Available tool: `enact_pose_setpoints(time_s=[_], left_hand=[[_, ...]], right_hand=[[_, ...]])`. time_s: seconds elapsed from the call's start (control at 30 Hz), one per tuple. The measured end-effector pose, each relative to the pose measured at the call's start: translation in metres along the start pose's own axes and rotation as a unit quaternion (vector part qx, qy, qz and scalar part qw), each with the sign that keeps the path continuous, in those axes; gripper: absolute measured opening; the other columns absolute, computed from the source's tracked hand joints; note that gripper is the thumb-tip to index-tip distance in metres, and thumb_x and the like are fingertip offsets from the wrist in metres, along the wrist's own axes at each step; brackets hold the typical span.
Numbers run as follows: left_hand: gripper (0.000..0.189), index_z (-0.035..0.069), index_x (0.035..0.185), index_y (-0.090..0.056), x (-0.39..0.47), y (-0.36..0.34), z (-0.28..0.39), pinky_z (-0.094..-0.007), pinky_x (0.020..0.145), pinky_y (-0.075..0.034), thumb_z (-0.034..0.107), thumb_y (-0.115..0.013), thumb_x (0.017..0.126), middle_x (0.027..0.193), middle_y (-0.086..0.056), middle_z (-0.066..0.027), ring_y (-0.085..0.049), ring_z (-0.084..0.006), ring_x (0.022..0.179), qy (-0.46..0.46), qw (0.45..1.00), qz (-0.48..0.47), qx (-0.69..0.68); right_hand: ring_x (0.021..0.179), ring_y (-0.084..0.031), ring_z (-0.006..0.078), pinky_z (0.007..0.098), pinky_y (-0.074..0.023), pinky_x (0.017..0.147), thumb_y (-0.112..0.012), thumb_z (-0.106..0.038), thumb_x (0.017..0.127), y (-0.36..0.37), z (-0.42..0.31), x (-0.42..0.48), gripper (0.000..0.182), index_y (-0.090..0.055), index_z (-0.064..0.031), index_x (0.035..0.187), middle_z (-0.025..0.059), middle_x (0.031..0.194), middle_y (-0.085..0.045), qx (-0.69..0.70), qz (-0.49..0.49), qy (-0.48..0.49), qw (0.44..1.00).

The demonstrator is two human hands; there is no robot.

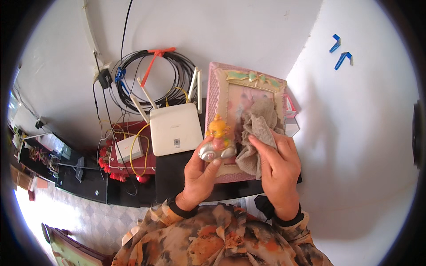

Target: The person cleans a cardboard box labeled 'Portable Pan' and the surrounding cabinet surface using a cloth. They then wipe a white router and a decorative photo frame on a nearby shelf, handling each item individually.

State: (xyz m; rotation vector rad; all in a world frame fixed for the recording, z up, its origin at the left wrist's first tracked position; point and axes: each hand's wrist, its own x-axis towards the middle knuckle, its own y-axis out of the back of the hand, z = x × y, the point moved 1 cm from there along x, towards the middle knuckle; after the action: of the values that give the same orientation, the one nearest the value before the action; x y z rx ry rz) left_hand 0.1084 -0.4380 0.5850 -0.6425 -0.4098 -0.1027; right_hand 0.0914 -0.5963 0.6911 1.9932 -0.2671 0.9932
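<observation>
My left hand holds a small figurine by its silver base, thumb in front; its upper part is yellow and its middle pink. In my right hand is a crumpled grey-brown cloth, pinched between thumb and fingers just right of the figurine. Behind both stands a pink picture frame with a cream inner border and a green and gold bow at its top. The cloth and the figurine hide much of the picture inside it.
A white router with upright antennas sits left of the frame on a black surface. Behind it hangs a coil of black cable. Further left, a white box with a yellow cable lies on a red case beside red flowers.
</observation>
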Motion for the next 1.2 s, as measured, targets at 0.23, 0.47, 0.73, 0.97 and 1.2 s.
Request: enact_pose_setpoints(time_s=[0.23,0.47,0.73,0.97,1.2], left_hand=[[0.064,0.0,0.139,-0.033,-0.007,0.021,0.002,-0.0343,0.097,-0.042,-0.009,-0.061,0.082,0.129,-0.049,-0.0094,-0.051,-0.0207,0.114,-0.013,0.998,-0.017,0.052],[0.076,0.0,0.144,-0.022,-0.008,0.009,0.012,-0.0371,0.104,-0.035,-0.007,-0.063,0.08,0.138,-0.041,-0.012,-0.044,-0.022,0.124,-0.014,0.993,-0.105,0.046],[0.081,0.0,0.146,-0.013,-0.007,0.004,0.03,-0.036,0.102,-0.038,-0.005,-0.063,0.082,0.138,-0.04,-0.0109,-0.046,-0.0214,0.121,-0.001,0.998,-0.067,0.016],[0.071,-0.002,0.141,-0.025,-0.018,0.02,0.016,-0.0367,0.099,-0.04,-0.004,-0.062,0.081,0.13,-0.047,-0.011,-0.05,-0.0215,0.116,-0.011,0.997,-0.067,0.032],[0.078,0.002,0.142,-0.026,-0.019,0.026,0.026,-0.0361,0.096,-0.044,-0.002,-0.069,0.077,0.126,-0.05,-0.0097,-0.054,-0.0233,0.111,0.006,1.0,-0.008,-0.013]], right_hand=[[0.104,-0.058,0.0239,0.0319,-0.0435,0.091,-0.049,0.0,0.09,0.049,0.017,0.015,0.028,-0.063,0.0012,0.114,0.0142,0.117,-0.061,-0.008,0.125,-0.068,0.99],[0.088,-0.054,0.0316,0.0384,-0.0424,0.086,-0.05,0.005,0.078,-0.001,0.001,0.033,0.046,-0.058,-0.005,0.123,0.0141,0.106,-0.061,0.009,-0.022,0.102,0.995],[0.077,-0.059,0.0266,0.0351,-0.0482,0.07,-0.051,0.007,0.078,0.028,0.012,0.016,0.047,-0.057,-0.006,0.123,0.0156,0.091,-0.062,0.108,-0.017,0.041,0.993],[0.127,-0.04,0.0303,0.038,-0.0382,0.099,-0.061,-0.003,0.079,0.006,-0.031,0.05,0.046,-0.057,-0.0117,0.124,0.0139,0.136,-0.046,0.021,-0.028,0.164,0.986],[0.13,-0.035,0.0349,0.0409,-0.0344,0.104,-0.061,0.003,0.069,0.02,0.024,0.044,0.054,-0.058,-0.0114,0.121,0.018,0.14,-0.038,-0.106,0.07,0.045,0.991]])
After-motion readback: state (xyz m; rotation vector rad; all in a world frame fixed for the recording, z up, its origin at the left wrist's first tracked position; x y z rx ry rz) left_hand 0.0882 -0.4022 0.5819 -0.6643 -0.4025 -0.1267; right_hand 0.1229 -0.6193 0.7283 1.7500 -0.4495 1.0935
